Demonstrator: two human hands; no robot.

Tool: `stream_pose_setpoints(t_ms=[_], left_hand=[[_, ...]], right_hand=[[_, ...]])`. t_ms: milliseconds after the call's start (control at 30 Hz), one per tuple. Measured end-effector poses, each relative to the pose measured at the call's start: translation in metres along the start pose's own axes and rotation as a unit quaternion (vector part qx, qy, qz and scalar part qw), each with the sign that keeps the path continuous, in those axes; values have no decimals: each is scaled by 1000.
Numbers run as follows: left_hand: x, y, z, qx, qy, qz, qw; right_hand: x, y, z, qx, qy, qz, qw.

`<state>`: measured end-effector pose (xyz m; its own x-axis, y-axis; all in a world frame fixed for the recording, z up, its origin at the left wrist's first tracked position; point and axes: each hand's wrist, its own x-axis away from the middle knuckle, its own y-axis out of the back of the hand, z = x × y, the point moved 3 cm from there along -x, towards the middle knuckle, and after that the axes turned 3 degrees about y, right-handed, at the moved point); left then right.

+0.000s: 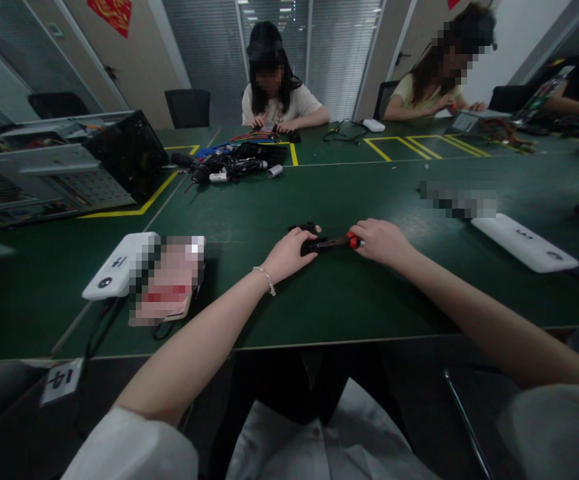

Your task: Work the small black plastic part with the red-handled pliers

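Near the middle of the green table, my left hand (289,257) is closed around a small black part (311,247), thumb and fingers pinching its sides. My right hand (383,241) grips a red-handled tool (353,240) whose dark metal end points left and meets the black part. Most of the handle is covered by my fingers, so the exact kind of tool is unclear. Just beyond my left hand lies a small dark piece with a pale end (311,227).
On the left are a white power bank (119,263), a pink phone (169,280) and an opened computer case (59,170). Black cables and a drill-like tool (209,167) lie behind. Another white power bank (524,241) is right. Co-workers sit across the table (319,313).
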<state>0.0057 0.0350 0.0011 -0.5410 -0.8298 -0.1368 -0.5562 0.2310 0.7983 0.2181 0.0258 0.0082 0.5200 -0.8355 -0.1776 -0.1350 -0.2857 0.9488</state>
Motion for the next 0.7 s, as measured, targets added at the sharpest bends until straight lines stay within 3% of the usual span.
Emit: stream_pose_setpoints(t_ms=[700], left_hand=[[-1,-1,2,-6,-15,-6,1000]], right_hand=[[1,4,1,-2,8,-20,1000]])
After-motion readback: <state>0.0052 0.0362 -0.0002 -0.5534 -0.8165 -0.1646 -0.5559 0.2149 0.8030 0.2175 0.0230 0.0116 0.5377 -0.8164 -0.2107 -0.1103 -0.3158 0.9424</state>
